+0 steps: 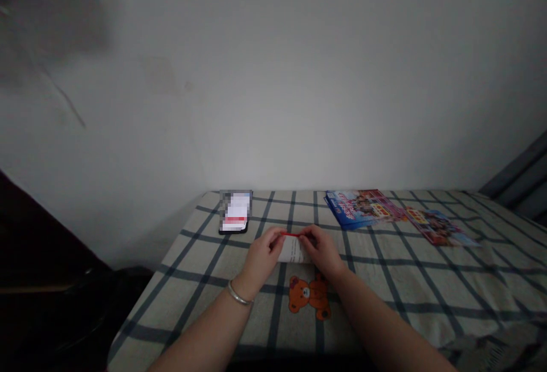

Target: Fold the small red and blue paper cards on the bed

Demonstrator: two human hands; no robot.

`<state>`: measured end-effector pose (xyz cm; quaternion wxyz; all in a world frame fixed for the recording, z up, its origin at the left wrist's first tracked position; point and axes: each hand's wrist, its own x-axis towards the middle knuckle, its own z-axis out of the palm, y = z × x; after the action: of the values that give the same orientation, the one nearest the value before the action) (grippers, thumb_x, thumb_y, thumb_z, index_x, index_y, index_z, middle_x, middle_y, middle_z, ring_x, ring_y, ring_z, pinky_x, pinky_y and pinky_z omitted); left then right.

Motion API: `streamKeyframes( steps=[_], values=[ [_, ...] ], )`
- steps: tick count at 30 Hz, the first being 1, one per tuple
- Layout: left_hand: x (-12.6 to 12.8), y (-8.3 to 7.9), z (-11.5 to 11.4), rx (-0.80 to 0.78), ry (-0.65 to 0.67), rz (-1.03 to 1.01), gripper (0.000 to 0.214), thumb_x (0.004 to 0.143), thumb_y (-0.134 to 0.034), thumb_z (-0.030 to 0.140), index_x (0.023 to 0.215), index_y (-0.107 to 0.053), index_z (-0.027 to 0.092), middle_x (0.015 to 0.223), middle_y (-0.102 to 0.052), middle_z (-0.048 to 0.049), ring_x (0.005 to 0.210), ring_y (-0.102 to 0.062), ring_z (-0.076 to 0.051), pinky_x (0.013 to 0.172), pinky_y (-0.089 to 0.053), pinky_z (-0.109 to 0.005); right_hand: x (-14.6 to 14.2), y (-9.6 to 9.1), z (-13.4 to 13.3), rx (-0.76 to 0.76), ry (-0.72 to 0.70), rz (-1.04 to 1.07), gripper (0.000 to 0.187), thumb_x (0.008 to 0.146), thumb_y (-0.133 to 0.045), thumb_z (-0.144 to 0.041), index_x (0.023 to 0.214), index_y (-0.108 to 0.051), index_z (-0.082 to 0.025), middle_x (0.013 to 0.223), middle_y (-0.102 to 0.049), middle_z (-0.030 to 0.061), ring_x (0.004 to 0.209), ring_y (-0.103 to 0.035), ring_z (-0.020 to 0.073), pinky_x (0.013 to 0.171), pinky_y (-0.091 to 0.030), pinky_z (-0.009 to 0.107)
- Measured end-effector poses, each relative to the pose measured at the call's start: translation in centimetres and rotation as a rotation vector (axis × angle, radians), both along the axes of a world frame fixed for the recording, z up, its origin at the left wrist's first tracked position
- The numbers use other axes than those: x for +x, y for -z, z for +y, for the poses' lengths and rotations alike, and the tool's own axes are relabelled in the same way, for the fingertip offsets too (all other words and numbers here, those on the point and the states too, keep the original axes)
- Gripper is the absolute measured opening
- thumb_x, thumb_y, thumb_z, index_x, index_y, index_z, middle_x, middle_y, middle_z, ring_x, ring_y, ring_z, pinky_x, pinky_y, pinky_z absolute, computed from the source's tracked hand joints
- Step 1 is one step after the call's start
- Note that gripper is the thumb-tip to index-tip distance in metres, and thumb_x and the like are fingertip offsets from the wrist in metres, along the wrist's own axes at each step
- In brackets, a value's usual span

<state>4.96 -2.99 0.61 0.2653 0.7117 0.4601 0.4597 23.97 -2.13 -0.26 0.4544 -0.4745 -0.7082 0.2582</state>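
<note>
My left hand point(262, 253) and my right hand point(321, 251) meet just below the middle of the frame, fingertips turned toward each other. Between them I pinch a small red strip point(292, 234), each hand closed on one end, so it runs level from one set of fingertips to the other. Only the short middle stretch of it shows; the ends are hidden under my fingers. Right below the strip, in the gap between my hands and partly covered by them, lies a small white packet point(293, 251) with faint print; I cannot tell whether the strip is joined to it. A silver bangle point(238, 294) sits on my left wrist.

Under my wrists, toward the bottom of the frame, an orange bear print point(308, 296) marks the checked sheet point(393, 286) of the bed, pale with dark lines. Up and to the left of my hands, near the far edge of the bed, a phone point(235, 212) lies flat with its screen lit. To the upper right, well apart from my hands, a colourful booklet point(362, 208) lies flat, and a second booklet point(440, 227) lies just beside it, further right. A bare pale wall point(273, 93) fills the upper half of the frame.
</note>
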Motion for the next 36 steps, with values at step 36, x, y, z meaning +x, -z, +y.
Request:
streamKeyframes(
  steps=[36],
  values=[
    [-1.2, 0.5, 1.2, -0.023, -0.15, -0.057, 0.026, 0.09, -0.048, 0.033, 0.099, -0.069, 0.02, 0.097, -0.072, -0.0052, 0.089, -0.067, -0.021, 0.076, -0.052, -0.031, 0.7, 0.4, 0.5, -0.087, 0.132, 0.079, 0.017, 0.083, -0.057, -0.034, 0.088, -0.069, -0.022, 0.08, -0.07, 0.0029, 0.073, -0.065, 0.0205, 0.067, -0.051, 0.032]
  ],
)
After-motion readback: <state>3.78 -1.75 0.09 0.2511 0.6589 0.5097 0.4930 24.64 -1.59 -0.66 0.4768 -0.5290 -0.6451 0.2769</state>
